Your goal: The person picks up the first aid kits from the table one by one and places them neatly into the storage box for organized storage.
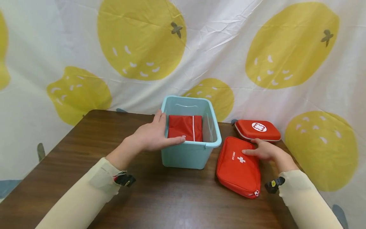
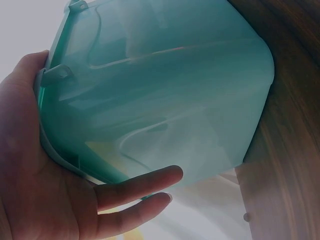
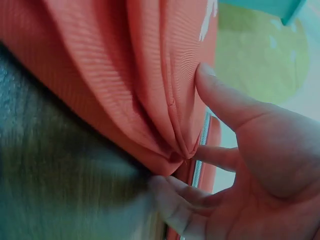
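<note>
A light blue plastic bin [image 1: 183, 156] stands upright on the table, with a folded red fabric pouch [image 1: 183, 127] inside. My left hand [image 1: 148, 133] rests along the bin's left side, its thumb lying over the front rim. In the left wrist view, straight fingers [image 2: 145, 187] lie against the outer wall. To the right of the bin, a red first aid bag [image 1: 234, 171] with a white cross lies flat. My right hand [image 1: 264, 150] pinches its right edge, thumb on top. The right wrist view shows the bag's fabric [image 3: 110, 65] bunched, with other fingers low beside the edge.
A hard red case [image 1: 246, 128] with a white round emblem lies behind the first aid bag, close to it. Behind the dark wooden table [image 1: 160, 197] hangs a white curtain [image 1: 214, 57] printed with lemons.
</note>
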A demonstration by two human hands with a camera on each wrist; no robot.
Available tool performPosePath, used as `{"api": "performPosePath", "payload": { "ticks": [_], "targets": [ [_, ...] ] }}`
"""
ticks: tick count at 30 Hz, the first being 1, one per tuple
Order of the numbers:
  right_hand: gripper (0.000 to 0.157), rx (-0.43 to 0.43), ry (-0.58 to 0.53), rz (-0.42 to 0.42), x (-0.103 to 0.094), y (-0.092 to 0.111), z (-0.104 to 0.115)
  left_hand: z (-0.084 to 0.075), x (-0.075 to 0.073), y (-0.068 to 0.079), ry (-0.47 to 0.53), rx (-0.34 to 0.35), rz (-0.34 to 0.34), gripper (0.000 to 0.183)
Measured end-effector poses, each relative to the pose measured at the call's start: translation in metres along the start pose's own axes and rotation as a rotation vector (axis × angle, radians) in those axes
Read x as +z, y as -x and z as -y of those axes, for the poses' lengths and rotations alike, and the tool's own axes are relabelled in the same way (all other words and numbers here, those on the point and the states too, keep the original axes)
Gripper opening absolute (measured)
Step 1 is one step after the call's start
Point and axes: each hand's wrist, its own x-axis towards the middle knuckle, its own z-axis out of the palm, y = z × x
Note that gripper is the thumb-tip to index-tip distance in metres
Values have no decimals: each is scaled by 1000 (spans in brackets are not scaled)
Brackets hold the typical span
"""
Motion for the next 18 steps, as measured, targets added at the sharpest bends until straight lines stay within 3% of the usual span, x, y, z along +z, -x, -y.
{"api": "performPosePath", "payload": {
  "ticks": [7, 18],
  "targets": [
    [105, 11, -147, 19, 2, -1, -1, -1, 1, 0, 0, -2, -8, 132],
    [94, -47, -649, 8, 8, 0, -3, 0, 1, 0, 5, -7, -6, 132]
  ]
}}
